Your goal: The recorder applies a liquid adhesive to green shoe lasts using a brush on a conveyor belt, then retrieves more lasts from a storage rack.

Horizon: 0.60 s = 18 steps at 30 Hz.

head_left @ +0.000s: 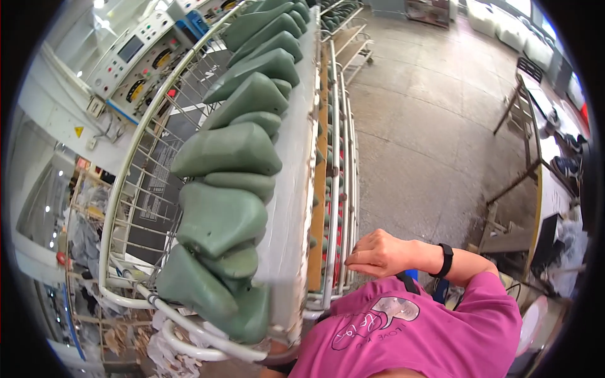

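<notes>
My right hand [377, 253], with a black band on the wrist, is in front of my pink shirt [416, 327]. Its fingers are curled together and the fingertips touch the white side rails [340, 208] of a wire rack cart. Nothing shows inside the hand. A row of several green shoe lasts [220, 214] lies on the cart's top shelf, left of the hand. More green lasts [320, 157] sit on the lower shelves, partly hidden by the rails. My left hand is not visible.
A white machine with a control panel, dials and a small screen [135, 57] stands behind the cart at upper left. Bare concrete floor [428, 113] spreads to the right. Metal-framed tables [535, 145] holding shoes line the right edge. More racks [350, 38] stand farther back.
</notes>
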Each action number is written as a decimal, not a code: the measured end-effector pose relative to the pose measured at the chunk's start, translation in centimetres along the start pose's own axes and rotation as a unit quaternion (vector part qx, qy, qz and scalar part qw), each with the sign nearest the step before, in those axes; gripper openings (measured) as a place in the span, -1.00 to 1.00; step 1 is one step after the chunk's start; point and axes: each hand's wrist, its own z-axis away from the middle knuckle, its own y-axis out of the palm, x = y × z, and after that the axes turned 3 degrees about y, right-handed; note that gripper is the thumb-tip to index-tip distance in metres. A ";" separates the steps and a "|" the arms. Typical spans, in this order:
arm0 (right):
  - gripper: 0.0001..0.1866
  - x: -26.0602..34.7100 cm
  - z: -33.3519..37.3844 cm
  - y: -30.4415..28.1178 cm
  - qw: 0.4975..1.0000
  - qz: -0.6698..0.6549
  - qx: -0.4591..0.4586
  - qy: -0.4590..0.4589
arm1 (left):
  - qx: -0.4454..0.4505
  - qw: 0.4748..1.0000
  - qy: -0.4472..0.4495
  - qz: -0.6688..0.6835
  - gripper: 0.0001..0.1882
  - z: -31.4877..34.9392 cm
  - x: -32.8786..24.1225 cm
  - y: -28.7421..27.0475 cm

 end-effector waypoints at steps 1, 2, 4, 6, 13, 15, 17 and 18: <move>-0.93 -0.9 0.1 -0.7 1.000 -0.005 0.006 -0.008 | -0.012 1.000 0.001 -0.012 -0.82 0.6 0.1 -0.1; -0.93 -2.0 0.1 -1.4 1.000 -0.002 -0.010 -0.003 | -0.024 0.999 0.002 -0.023 -0.83 1.6 0.5 -0.3; -0.93 -4.2 -0.3 -3.7 0.999 0.009 -0.033 -0.005 | -0.046 0.998 0.004 -0.045 -0.85 3.8 2.0 -0.2; -0.93 -6.2 -1.0 -6.9 0.999 0.022 -0.039 -0.013 | -0.063 0.996 0.006 -0.068 -0.86 7.4 5.3 -1.0; -0.84 -13.8 -7.1 -16.9 0.995 0.016 -0.035 -0.088 | 0.097 0.902 -0.375 0.189 -0.84 5.5 -0.5 8.5; -0.70 -15.8 -10.4 -19.4 0.987 0.062 -0.068 -0.130 | 0.097 0.915 -0.338 0.199 -0.86 5.2 -1.2 11.9; -0.59 -18.5 -14.4 -21.4 0.977 0.093 -0.071 -0.179 | 0.123 0.940 -0.241 0.205 -0.84 4.4 -2.6 16.0; -0.57 -19.2 -16.9 -21.9 0.979 0.090 -0.057 -0.174 | 0.132 0.949 -0.196 0.211 -0.80 4.6 -3.5 18.6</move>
